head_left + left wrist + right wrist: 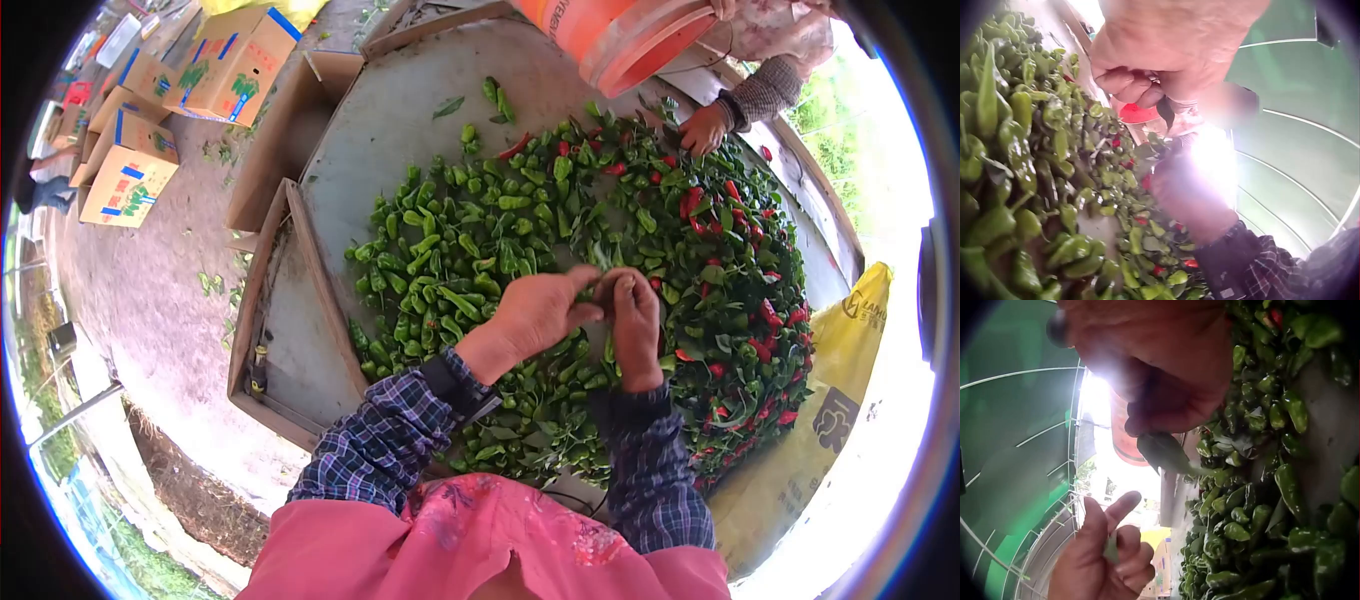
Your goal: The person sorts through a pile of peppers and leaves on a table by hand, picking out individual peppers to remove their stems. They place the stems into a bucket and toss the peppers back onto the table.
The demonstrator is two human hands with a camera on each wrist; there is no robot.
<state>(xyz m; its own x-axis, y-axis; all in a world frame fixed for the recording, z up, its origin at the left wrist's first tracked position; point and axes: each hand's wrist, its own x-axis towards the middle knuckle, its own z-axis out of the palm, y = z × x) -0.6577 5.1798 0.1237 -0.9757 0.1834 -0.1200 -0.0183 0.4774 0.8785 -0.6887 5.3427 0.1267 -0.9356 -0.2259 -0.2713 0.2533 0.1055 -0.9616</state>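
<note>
Both hands meet above a wide pile of peppers. My left hand (535,315) has its lower fingers curled, with a dark green leaf (1165,111) poking out between fingers and thumb in the left wrist view. Its index finger stretches toward the right hand. With bent fingertips my right hand (635,325) pinches a green leaf (1163,452), which hangs below them in the right wrist view. Loose green peppers (430,260) lie under and left of the hands. To the right rises a heap of leafy stems with red and green peppers (740,300).
Across the heap another person's hand (705,128) reaches into the leaves. An orange bucket (620,40) is tilted above the far edge. Wooden boards (325,290) border the table at left. Cardboard boxes (130,170) stand beyond it, and a yellow sack (835,400) lies at right.
</note>
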